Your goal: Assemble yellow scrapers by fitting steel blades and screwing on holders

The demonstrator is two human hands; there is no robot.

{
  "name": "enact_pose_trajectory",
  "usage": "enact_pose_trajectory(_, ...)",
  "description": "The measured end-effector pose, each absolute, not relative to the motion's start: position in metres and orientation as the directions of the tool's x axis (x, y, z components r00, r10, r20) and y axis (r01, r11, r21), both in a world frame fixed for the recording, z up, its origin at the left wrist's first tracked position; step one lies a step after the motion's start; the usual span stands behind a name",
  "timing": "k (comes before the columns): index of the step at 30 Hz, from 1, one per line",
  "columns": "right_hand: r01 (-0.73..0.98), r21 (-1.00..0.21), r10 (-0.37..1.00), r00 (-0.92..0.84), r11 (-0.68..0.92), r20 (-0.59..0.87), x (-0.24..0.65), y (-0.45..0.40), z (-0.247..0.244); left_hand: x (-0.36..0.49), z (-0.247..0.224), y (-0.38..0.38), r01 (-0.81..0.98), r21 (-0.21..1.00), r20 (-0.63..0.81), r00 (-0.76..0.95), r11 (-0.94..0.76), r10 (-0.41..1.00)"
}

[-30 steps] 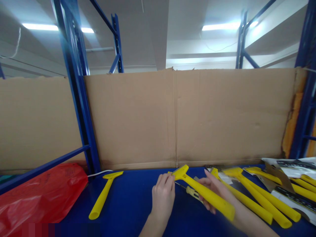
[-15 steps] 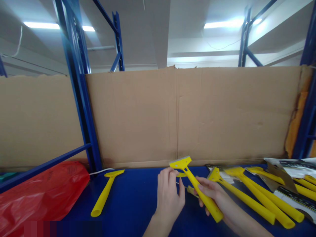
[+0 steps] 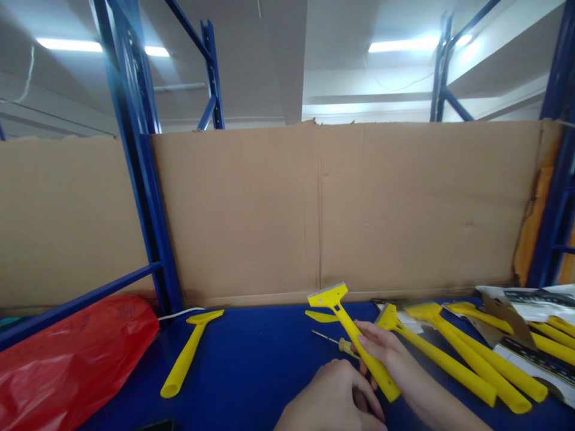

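My right hand (image 3: pixel 381 347) is closed round the yellow handle of a scraper (image 3: pixel 348 323), whose wide head with a pale edge points up and left. Just below it, my left hand (image 3: pixel 335 398) has its fingers curled in, the back of the hand toward me; what they hold, if anything, is hidden. On the blue surface behind the hands lies a screwdriver (image 3: pixel 345 347) with a thin metal shaft and a yellowish handle, partly covered by the scraper. A small flat yellow piece (image 3: pixel 321 316) rests behind the scraper's head.
Another yellow scraper (image 3: pixel 184 359) lies on the left, beside a red plastic bag (image 3: pixel 90 359). Several yellow scrapers (image 3: pixel 467 353) and printed packaging (image 3: pixel 534 359) are heaped on the right. A cardboard wall (image 3: pixel 251 209) closes off the back between blue rack posts (image 3: pixel 157 221).
My left hand has dropped from beside the scraper's head down to the lower handle, uncovering the small yellow piece and the screwdriver's shaft. My right hand keeps the scraper in nearly the same place.
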State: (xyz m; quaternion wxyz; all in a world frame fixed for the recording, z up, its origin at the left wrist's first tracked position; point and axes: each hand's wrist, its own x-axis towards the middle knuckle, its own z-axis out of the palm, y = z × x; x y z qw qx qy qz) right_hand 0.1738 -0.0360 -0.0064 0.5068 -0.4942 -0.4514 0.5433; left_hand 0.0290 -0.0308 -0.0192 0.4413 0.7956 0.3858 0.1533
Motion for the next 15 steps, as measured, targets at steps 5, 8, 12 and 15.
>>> enact_pose_trajectory(5,-0.105,-0.99,0.996,-0.021,-0.093,-0.091,0.1744,-0.0343,-0.0073,0.0321,-0.0266,-0.0343,0.481,0.808,-0.088,0.669,-0.34,0.738)
enact_pose_trajectory(8,-0.107,-0.991,0.997,-0.018,-0.075,-0.073,0.1739,-0.0361,-0.0076,0.0334,-0.0276,-0.0356,0.483,0.817,-0.107,0.664,-0.315,0.74)
enact_pose_trajectory(12,-0.085,-0.994,0.998,-0.018,-0.062,-0.06,0.174,-0.0378,-0.0087,0.0351,-0.0241,-0.0383,0.545,0.801,-0.194,0.627,-0.247,0.755)
enact_pose_trajectory(15,-0.08,-0.996,0.999,-0.001,-0.036,-0.036,0.1749,-0.0375,-0.0084,0.0358,-0.0223,-0.0369,0.536,0.822,-0.223,0.616,-0.194,0.756)
